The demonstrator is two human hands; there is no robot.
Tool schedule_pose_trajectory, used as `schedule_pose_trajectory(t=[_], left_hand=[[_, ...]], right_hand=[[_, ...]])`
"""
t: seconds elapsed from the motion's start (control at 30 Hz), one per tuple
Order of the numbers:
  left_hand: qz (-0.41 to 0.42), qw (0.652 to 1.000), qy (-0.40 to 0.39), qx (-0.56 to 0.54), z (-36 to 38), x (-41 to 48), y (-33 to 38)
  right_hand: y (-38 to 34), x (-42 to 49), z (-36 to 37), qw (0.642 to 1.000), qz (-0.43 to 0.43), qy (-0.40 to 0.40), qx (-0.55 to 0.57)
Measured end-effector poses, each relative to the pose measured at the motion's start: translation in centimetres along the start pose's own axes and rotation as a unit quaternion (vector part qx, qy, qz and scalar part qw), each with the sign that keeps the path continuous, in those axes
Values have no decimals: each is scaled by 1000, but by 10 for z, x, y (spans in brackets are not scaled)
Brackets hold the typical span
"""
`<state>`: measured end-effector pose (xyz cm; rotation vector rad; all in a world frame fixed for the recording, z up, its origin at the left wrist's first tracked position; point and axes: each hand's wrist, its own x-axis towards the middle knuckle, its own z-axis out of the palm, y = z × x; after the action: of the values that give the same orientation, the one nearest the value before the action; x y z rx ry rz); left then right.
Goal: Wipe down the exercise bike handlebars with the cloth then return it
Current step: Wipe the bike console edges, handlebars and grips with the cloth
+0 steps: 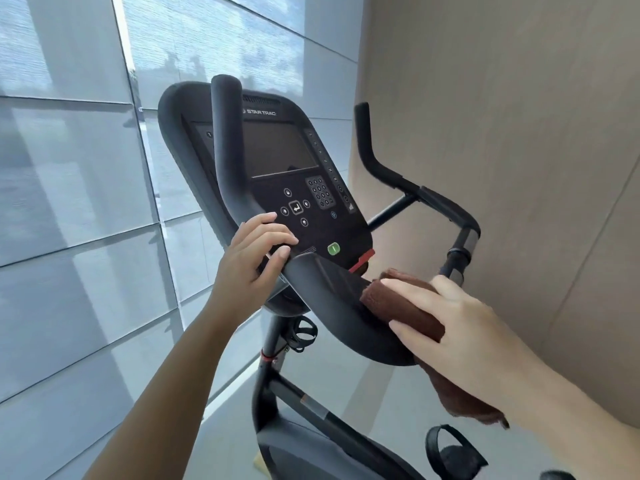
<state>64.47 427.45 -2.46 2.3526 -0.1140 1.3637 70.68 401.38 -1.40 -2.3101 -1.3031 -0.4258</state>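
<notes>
Cloth [401, 306], brown, apparently soft and light, draped over the near curve of the handlebars [325, 299]. The right grip [460, 327] clasps it against the bar; the left grip [249, 261] is closed round the left bend. Limp fabric probably suits a bunched, whole-hand hold.

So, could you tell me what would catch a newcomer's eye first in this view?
The black Star Trac console fills the centre, its green button bright near the bottom edge. Just below, the right hand holds a brown cloth against the handlebar, while the left hand grips that handlebar beside the console.
</notes>
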Motion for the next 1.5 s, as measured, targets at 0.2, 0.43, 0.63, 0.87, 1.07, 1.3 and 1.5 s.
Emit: schedule_pose_trajectory(t=[0.2,0.43,0.63,0.87,1.07,1.3,1.5], left_hand=[[-10,1000,-16,6,-2,0,2],[-19,999,-39,26,-7,-2,7],[-53,995,-31,82,-5,-6,15],[-81,990,-44,103,-5,-4,23],[-104,983,-49,146,-10,-6,23],[-127,974,-48,183,-7,-6,30],[-150,972,-47,174,-5,-4,34]], right_hand=[[-1,33,-14,993,-6,32,117],[-28,80,17,996,-68,-17,54],[22,37,3,993,-101,-21,57],[30,73,-11,973,-137,-35,183],[-1,115,19,948,-197,-127,216],[72,58,-3,949,-236,-135,157],[54,90,-11,932,-255,-98,237]])
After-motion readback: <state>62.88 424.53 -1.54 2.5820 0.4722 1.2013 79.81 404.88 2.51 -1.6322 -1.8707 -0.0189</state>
